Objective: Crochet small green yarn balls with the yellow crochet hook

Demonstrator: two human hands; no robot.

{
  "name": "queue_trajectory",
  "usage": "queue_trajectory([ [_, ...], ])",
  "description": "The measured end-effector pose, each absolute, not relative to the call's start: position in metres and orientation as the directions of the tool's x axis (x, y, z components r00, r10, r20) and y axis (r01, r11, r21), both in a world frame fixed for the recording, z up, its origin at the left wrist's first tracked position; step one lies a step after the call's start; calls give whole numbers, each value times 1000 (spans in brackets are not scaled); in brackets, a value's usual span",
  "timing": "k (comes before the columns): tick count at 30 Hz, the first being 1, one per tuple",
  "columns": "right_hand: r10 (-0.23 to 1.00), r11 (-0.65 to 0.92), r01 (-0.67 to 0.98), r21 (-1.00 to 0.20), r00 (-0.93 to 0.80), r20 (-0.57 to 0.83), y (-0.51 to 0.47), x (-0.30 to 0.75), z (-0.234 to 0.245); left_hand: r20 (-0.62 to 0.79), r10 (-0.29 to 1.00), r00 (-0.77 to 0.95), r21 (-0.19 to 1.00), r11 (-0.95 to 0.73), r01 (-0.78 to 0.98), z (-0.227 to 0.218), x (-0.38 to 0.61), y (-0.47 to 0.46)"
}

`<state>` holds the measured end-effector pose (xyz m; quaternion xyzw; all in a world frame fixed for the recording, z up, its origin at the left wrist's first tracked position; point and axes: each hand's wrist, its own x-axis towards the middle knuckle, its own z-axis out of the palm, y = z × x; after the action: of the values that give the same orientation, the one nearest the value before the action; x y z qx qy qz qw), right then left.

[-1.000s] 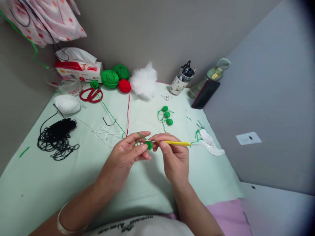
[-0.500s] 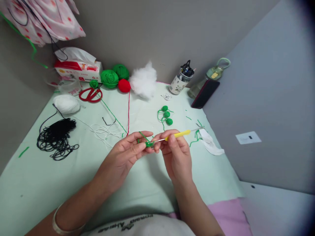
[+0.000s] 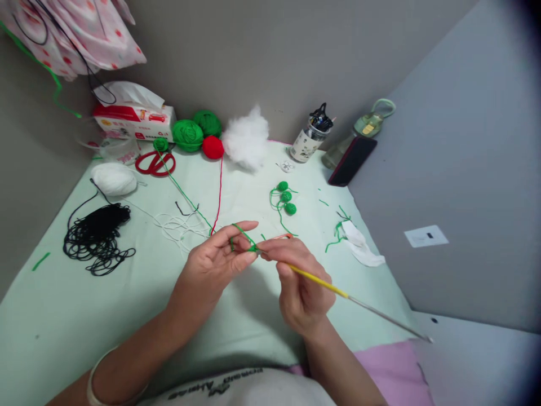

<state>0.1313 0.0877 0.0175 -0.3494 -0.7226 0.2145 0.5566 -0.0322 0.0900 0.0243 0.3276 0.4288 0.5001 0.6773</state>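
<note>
The left hand (image 3: 211, 262) pinches a small green crochet piece (image 3: 253, 248) between thumb and fingers, and green yarn (image 3: 242, 230) passes over its index finger. The right hand (image 3: 302, 285) is closed around the yellow handle of a crochet hook (image 3: 319, 279), whose metal shaft points away from this hand, to the lower right; its fingertips are at the green piece. Three green crocheted balls (image 3: 286, 197) lie beyond the right hand. Black yarn (image 3: 99, 234) lies well to the left of the left hand.

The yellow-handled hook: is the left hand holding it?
No: the right hand grips the yellow-handled hook, while the left hand pinches green yarn.
</note>
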Motion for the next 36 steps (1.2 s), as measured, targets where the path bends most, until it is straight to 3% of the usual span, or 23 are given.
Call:
queue_trajectory([
  [3, 688, 706, 432, -561, -233, 687, 86, 131, 11, -272, 957, 97, 849, 286, -445, 25, -29, 89],
  [6, 665, 706, 540, -459, -281, 692, 85, 131, 9, -358, 906, 227, 733, 423, -532, 26, -31, 91],
  [9, 737, 651, 397, -647, -128, 664, 87, 131, 12, -428, 832, 353, 592, 553, -585, 28, -36, 95],
  [11, 842, 528, 189, -828, 15, 540, 91, 131, 16, -427, 840, 336, 583, 539, -608, 30, -38, 97],
  [13, 915, 401, -2, -916, 56, 400, 95, 129, 20, -399, 863, 309, 629, 503, -593, 31, -38, 97],
  [16, 931, 366, -53, -929, 17, 365, 98, 124, 20, -354, 895, 272, 721, 446, -530, 33, -33, 94],
  [19, 889, 456, 81, -886, -5, 457, 95, 121, 17, -334, 922, 194, 775, 386, -500, 33, -27, 91],
  [21, 830, 551, 250, -796, -63, 554, 91, 122, 14, -348, 923, 164, 763, 381, -522, 33, -25, 92],
  [24, 741, 649, 424, -632, -162, 652, 89, 127, 13, -412, 873, 261, 651, 483, -586, 29, -27, 95],
  [27, 822, 550, 271, -790, -8, 570, 92, 132, 16, -445, 834, 325, 559, 542, -627, 25, -32, 98],
  [29, 903, 421, 46, -906, 73, 423, 96, 132, 18, -432, 854, 291, 581, 510, -634, 24, -34, 98],
  [31, 944, 329, -97, -939, 33, 327, 99, 130, 19, -391, 879, 272, 638, 472, -608, 25, -33, 96],
  [36, 957, 290, -54, -956, -14, 291, 99, 124, 17, -364, 905, 219, 723, 423, -546, 30, -28, 93],
])
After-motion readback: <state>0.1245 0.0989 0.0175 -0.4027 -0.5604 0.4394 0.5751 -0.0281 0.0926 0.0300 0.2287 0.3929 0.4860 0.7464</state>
